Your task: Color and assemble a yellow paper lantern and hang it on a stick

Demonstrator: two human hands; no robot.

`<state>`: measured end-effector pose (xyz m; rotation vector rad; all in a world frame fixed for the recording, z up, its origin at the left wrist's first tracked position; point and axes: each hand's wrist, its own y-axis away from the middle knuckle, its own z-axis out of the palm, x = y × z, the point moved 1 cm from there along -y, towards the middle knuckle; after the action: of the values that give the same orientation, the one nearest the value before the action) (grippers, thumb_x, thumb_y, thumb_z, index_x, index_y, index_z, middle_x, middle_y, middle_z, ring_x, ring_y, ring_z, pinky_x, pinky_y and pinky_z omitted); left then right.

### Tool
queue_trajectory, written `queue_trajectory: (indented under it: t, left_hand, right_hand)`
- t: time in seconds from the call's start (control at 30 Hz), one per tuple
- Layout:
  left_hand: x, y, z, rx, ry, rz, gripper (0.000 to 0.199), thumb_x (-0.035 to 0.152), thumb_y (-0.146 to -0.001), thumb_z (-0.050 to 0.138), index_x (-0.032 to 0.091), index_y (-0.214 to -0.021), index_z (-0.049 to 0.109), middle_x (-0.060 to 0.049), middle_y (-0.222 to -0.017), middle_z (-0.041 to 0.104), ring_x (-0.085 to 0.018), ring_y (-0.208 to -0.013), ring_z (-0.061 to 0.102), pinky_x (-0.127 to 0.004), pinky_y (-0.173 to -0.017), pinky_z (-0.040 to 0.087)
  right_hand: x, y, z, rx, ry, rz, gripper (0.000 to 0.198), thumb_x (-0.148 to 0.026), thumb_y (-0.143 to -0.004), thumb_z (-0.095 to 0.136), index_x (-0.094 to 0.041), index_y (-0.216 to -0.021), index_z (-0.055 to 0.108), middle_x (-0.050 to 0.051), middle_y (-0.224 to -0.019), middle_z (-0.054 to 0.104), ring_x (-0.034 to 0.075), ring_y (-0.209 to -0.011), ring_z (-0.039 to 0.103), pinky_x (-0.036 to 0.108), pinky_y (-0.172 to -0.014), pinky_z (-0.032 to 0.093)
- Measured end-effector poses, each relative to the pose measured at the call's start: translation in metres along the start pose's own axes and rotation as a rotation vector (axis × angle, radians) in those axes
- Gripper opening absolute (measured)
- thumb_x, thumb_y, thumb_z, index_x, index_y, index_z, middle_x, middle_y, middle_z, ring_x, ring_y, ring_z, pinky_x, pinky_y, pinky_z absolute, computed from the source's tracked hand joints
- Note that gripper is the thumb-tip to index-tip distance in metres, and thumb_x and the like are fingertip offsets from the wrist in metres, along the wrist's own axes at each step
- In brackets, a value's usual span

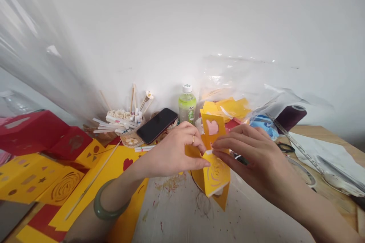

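Left hand (173, 150) pinches the folded yellow paper (217, 174) at its left side while the right hand (253, 155) pinches its upper edge; the paper is in front of the green bottle (187, 103), a black phone (157, 125) just left of that bottle

Behind my fingers (196, 143) I see the bottle (187, 107); left of them, the phone (157, 126); behind-right, the spool (291, 117); beneath, the surface (176, 218).
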<state>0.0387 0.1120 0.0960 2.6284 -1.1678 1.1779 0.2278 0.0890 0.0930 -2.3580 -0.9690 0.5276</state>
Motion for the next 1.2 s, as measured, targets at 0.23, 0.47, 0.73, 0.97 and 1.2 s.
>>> queue_trajectory:
  t: [0.23,0.47,0.73,0.97,1.2]
  left_hand:
    - [0.002,0.002,0.003,0.113,0.003,0.004,0.008,0.025,-0.075,0.067,0.018,-0.075,0.063,-0.001,-0.082,0.056,-0.018,-0.092,0.047,-0.032,-0.082,0.040]
    - [0.010,0.003,0.010,0.215,-0.056,0.011,0.008,0.017,-0.073,0.066,0.018,-0.068,0.059,0.000,-0.072,0.055,-0.017,-0.085,0.047,-0.031,-0.078,0.041]
    - [0.011,0.003,0.014,0.260,-0.139,0.023,0.008,0.016,-0.073,0.063,0.018,-0.068,0.058,0.000,-0.072,0.055,-0.017,-0.084,0.047,-0.034,-0.081,0.041]
    - [0.011,0.002,0.015,0.243,-0.154,0.030,0.011,0.014,-0.072,0.063,0.018,-0.065,0.056,-0.001,-0.071,0.055,-0.018,-0.084,0.047,-0.034,-0.081,0.042]
    - [0.011,0.002,0.016,0.234,-0.174,0.029,0.009,0.016,-0.073,0.062,0.018,-0.066,0.056,0.000,-0.071,0.053,-0.018,-0.084,0.047,-0.035,-0.082,0.041]
  right_hand:
    - [-0.006,0.007,0.006,0.088,0.109,-0.164,0.016,-0.007,-0.081,0.054,-0.015,-0.093,0.062,0.006,-0.084,0.067,0.018,-0.072,0.055,0.032,-0.061,0.044]
    - [-0.008,0.010,0.008,0.082,0.129,-0.196,0.020,-0.006,-0.085,0.045,-0.014,-0.095,0.061,0.008,-0.083,0.066,0.018,-0.070,0.058,0.030,-0.055,0.045]
    - [-0.007,0.012,0.013,0.107,0.128,-0.178,0.016,-0.006,-0.083,0.051,-0.016,-0.092,0.060,0.006,-0.083,0.067,0.016,-0.068,0.062,0.027,-0.055,0.047]
    - [-0.005,0.008,0.015,0.109,0.044,-0.135,0.010,-0.010,-0.083,0.053,-0.017,-0.085,0.061,0.006,-0.082,0.067,0.015,-0.067,0.063,0.027,-0.056,0.050]
    - [-0.004,0.007,0.014,0.076,-0.152,-0.044,0.012,-0.012,-0.084,0.052,-0.018,-0.087,0.062,0.006,-0.082,0.066,0.015,-0.068,0.062,0.028,-0.057,0.050]
